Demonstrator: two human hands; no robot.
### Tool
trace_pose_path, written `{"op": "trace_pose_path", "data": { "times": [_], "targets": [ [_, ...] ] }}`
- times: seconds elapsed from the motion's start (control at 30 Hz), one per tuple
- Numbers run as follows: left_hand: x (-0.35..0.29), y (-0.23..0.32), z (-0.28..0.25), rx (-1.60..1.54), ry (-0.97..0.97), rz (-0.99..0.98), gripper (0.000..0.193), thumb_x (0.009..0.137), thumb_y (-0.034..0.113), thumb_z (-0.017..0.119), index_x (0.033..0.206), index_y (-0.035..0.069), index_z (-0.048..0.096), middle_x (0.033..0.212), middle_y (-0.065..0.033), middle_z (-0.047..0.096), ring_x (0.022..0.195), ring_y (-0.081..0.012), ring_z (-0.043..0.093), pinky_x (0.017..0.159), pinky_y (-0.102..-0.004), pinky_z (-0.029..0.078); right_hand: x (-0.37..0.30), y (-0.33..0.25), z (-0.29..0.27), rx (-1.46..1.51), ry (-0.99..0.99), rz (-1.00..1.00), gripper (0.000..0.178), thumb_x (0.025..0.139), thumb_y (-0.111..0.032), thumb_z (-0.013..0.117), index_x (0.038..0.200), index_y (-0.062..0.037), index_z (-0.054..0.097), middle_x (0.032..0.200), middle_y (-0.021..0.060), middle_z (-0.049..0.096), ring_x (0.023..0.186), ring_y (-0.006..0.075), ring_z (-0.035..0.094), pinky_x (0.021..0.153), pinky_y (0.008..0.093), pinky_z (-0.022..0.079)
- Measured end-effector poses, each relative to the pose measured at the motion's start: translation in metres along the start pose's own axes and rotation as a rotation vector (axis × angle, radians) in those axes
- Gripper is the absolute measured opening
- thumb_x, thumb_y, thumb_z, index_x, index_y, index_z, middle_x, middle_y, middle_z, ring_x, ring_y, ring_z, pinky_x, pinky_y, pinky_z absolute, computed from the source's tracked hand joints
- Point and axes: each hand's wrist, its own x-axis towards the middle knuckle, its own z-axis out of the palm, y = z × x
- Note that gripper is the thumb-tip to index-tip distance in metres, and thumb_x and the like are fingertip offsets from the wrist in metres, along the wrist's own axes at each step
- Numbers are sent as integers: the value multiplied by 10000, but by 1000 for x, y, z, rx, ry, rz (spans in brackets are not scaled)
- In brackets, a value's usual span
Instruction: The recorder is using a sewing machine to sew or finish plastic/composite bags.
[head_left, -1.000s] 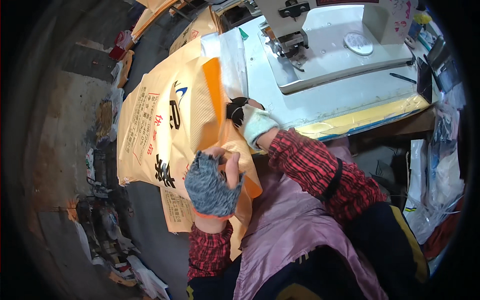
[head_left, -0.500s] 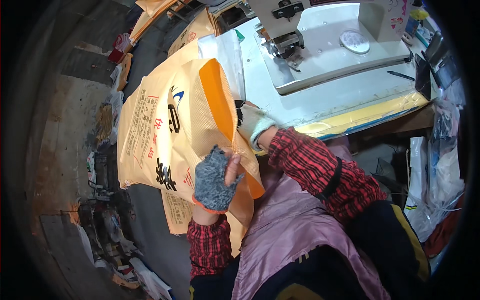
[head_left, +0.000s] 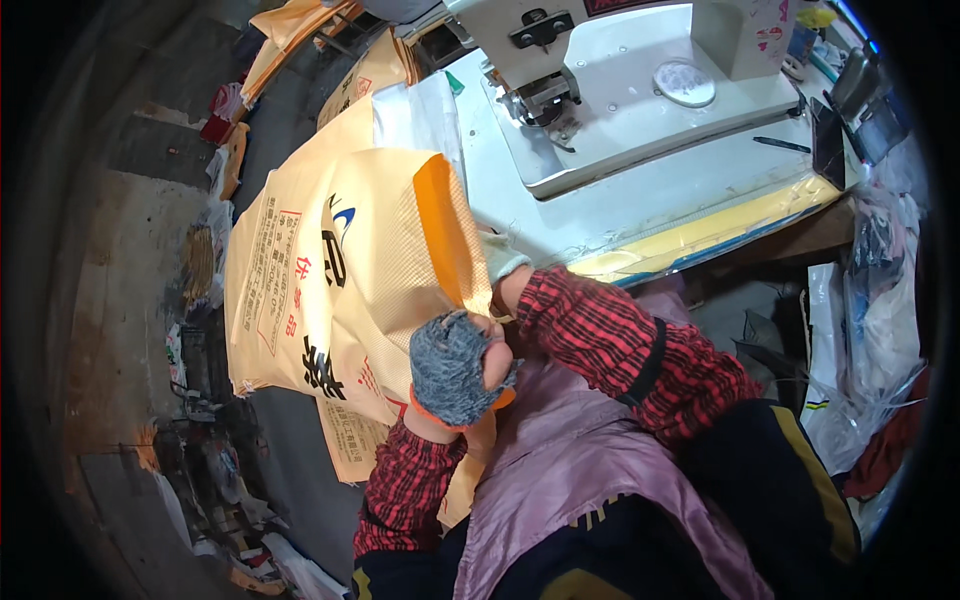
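Observation:
A large tan woven sack (head_left: 290,250) with dark and red print lies across the table's left end and sags toward my lap. Its mouth stands partly apart, baring the orange lining (head_left: 438,225). My left hand (head_left: 455,368), in a fuzzy grey fingerless glove, is closed on the near corner of the mouth, thumb folded over the bunched edge. Behind the far side of that edge is my right hand (head_left: 508,262) in a whitish glove. The sack hides its fingers, so its grip does not show.
A sewing machine (head_left: 540,95) stands on the white table (head_left: 490,150), with a round white disc (head_left: 685,83) on its bed. Yellow tape (head_left: 720,228) runs along the table's front edge. More sacks (head_left: 370,75) lie behind, and plastic bags (head_left: 880,300) hang at the right.
My left hand has moved right and rolled over, bunching the sack's near edge. The right hand has slipped further behind the sack, and the mouth has narrowed. The view has shifted slightly.

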Motion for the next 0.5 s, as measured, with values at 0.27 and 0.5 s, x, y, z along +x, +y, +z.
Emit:
{"op": "trace_pose_path", "data": {
  "times": [0.27,0.5],
  "targets": [
    [1,-40,46,-300,20,-317,366,818,13,420,1173,14,509,1028,-123,585,948,-218,572,866,-308,432,-50,-3,-81,547,253,623,368,849,-371,548,889,-10,602,734,109,596,685,221,573,636,339,468],
    [25,-57,100,-368,45,-284,555,767,-59,418,1294,113,433,1071,-152,578,977,-289,572,853,-345,446,-72,25,-84,526,425,429,304,835,-342,575,857,-40,596,745,115,606,685,257,565,626,345,443]
  ]
}}
